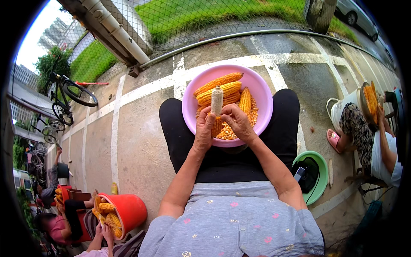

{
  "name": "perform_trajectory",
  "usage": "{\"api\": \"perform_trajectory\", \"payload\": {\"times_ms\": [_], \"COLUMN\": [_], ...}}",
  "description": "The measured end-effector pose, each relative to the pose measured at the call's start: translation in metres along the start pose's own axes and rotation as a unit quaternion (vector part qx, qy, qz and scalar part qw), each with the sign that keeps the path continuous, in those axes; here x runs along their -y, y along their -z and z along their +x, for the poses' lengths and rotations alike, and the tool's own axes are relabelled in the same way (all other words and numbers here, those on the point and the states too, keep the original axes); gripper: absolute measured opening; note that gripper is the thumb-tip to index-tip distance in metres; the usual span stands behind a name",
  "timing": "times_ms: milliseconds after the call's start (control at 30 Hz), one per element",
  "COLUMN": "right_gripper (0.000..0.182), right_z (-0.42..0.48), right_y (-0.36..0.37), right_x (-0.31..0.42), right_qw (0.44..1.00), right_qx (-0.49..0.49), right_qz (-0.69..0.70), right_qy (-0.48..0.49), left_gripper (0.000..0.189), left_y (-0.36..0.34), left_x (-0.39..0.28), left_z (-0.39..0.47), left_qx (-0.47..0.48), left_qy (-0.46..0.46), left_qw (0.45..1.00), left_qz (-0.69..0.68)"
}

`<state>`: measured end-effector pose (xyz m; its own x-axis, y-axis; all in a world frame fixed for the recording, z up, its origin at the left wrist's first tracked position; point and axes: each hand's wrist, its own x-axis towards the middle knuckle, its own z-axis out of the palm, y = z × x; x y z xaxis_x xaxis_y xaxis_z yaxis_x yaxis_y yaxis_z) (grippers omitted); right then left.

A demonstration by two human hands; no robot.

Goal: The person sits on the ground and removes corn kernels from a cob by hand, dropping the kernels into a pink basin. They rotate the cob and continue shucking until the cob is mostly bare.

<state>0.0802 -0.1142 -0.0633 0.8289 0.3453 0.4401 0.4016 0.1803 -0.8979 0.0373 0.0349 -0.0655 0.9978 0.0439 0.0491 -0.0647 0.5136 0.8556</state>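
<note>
A partly shelled corn cob stands between my hands, its far part bare and whitish, its near end still covered with orange kernels. My left hand grips the kernel-covered end from the left. From the right, the fingertips and thumb of my right hand press against the same cob, near where the kernels begin. Below them a pink plastic basin rests on my lap between the knees. Whole ears of corn lie in its far part, and loose kernels cover the bottom nearer me.
A green basin holding a black bag stands at my right. To the left is a red bucket of corn, with another person's hands over it. More people sit at both sides. Bicycles and a wire fence lie beyond.
</note>
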Motion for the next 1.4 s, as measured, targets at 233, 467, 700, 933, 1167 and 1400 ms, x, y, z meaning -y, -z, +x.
{"api": "perform_trajectory", "payload": {"times_ms": [233,467,700,933,1167,1400], "right_gripper": [0.011,0.014,0.013,0.014,0.011,0.011], "right_z": [-0.001,-0.004,-0.002,0.000,0.000,-0.002], "right_y": [-0.006,0.000,0.003,-0.001,0.000,-0.002], "right_x": [-0.003,-0.011,-0.018,0.007,0.002,-0.005], "right_qw": [0.994,0.996,0.984,0.998,0.996,0.993], "right_qx": [-0.035,-0.056,-0.129,-0.032,-0.018,-0.031], "right_qz": [-0.091,0.028,0.045,-0.037,-0.073,-0.111], "right_qy": [0.053,-0.071,-0.111,0.029,0.052,0.040], "left_gripper": [0.038,0.043,0.051,0.042,0.036,0.036], "left_y": [-0.002,-0.001,-0.009,-0.010,-0.009,-0.009], "left_x": [0.003,0.004,-0.007,-0.004,0.001,0.000], "left_z": [0.000,0.000,0.002,0.001,0.001,-0.001], "left_qx": [0.010,-0.001,-0.009,-0.008,-0.022,-0.002], "left_qy": [-0.012,-0.016,0.030,-0.009,-0.026,-0.028], "left_qw": [0.999,0.998,0.999,1.000,0.998,0.995], "left_qz": [0.030,0.053,-0.020,0.010,0.051,0.098]}}
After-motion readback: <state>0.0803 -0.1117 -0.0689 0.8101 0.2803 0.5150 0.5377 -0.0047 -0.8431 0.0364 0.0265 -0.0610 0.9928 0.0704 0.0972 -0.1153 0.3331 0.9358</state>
